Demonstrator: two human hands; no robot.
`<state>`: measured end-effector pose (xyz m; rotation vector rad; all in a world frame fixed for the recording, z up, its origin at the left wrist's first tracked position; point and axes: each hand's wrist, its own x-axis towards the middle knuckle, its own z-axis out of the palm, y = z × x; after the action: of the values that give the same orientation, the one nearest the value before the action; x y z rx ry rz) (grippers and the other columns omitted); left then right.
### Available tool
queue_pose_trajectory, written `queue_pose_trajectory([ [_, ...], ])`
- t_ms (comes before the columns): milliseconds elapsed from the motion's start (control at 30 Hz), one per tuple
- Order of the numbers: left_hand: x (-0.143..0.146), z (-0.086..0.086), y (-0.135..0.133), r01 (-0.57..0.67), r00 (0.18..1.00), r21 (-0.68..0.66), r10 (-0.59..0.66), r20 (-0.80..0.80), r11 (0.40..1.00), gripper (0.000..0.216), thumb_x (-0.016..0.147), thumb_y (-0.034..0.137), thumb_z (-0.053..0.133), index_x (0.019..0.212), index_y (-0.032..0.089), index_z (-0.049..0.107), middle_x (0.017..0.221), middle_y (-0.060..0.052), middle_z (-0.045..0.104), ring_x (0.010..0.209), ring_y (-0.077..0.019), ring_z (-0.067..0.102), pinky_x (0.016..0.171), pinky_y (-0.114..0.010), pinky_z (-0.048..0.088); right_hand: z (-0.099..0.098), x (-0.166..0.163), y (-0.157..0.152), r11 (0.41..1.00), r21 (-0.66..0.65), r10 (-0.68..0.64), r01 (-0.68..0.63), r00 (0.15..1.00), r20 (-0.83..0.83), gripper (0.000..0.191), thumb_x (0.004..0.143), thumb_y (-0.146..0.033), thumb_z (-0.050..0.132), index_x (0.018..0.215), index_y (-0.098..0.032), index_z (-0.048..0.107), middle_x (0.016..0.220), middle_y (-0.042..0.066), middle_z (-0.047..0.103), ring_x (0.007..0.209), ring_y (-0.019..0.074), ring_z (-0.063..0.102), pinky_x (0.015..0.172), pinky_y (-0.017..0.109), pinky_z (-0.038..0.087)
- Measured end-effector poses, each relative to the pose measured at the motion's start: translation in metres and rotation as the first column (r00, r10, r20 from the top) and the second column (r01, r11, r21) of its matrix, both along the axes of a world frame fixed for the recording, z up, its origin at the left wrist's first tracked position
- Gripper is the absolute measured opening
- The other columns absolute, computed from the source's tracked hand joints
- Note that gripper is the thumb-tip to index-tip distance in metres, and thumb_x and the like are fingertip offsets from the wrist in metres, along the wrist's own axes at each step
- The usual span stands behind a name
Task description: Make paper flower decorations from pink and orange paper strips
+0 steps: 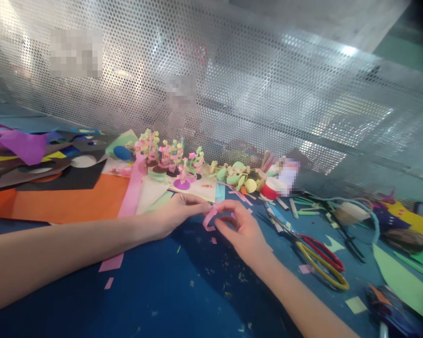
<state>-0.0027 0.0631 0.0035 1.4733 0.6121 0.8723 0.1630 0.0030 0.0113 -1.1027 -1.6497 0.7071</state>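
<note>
A narrow pink paper strip point(207, 221) hangs in a curl between my two hands above the blue table. My left hand point(176, 213) pinches its upper end between thumb and fingertips. My right hand point(238, 225) grips the same strip close by, with thumb and forefinger bent around it. Small pink paper scraps point(214, 241) lie on the table beneath. Behind my hands stand several little paper plants in pink, yellow and green, the nearest on a purple round base point(182, 184). A long pink paper band point(132, 188) passes under my left forearm.
Scissors point(319, 263) with red and yellow handles lie right of my right hand. Orange sheets point(63, 199) and heaped coloured paper fill the left. A tape roll point(350, 213), a green sheet point(405, 281) and a red-and-white cup-like object point(270, 188) are rightward. A perforated metal screen point(211, 103) borders the back.
</note>
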Motion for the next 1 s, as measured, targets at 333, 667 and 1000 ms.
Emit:
queue_pose_trajectory([
  [333, 0.0000, -0.0013, 0.0000, -0.013, 1.000, -0.009, 0.013, -0.005, 1.000, 0.015, 0.071, 0.029, 0.066, 0.076, 0.016, 0.071, 0.080, -0.003, 0.070, 0.077, -0.0139, 0.060, 0.075, -0.024, 0.043, -0.0029, 0.0000, -0.0028, 0.983, 0.158, -0.120, 0.097, 0.983, 0.140, 0.004, 0.077, -0.024, 0.060, 0.080, -0.024, 0.063, 0.088, 0.002, 0.052, 0.077, 0.0149, 0.056, 0.071, 0.031, 0.050],
  [667, -0.0012, 0.0016, -0.0011, 0.042, 0.999, 0.014, -0.042, -0.019, 0.999, 0.017, 0.072, 0.029, 0.065, 0.077, 0.015, 0.070, 0.079, -0.003, 0.070, 0.074, -0.0136, 0.060, 0.075, -0.024, 0.044, -0.0062, -0.0038, 0.0007, 0.998, -0.048, -0.056, 0.051, 0.993, -0.102, 0.010, 0.076, -0.026, 0.060, 0.081, -0.022, 0.052, 0.077, -0.001, 0.055, 0.076, 0.0145, 0.059, 0.071, 0.029, 0.049],
  [1000, 0.0000, 0.0015, -0.0024, 0.097, 0.995, 0.041, -0.097, -0.008, 0.994, 0.016, 0.073, 0.030, 0.065, 0.083, 0.018, 0.070, 0.083, -0.001, 0.071, 0.080, -0.0133, 0.060, 0.078, -0.023, 0.043, -0.0040, -0.0044, 0.0015, 0.962, -0.273, -0.077, 0.003, 0.963, -0.259, 0.017, 0.072, -0.031, 0.065, 0.080, -0.021, 0.055, 0.071, -0.004, 0.056, 0.065, 0.0112, 0.054, 0.068, 0.026, 0.046],
])
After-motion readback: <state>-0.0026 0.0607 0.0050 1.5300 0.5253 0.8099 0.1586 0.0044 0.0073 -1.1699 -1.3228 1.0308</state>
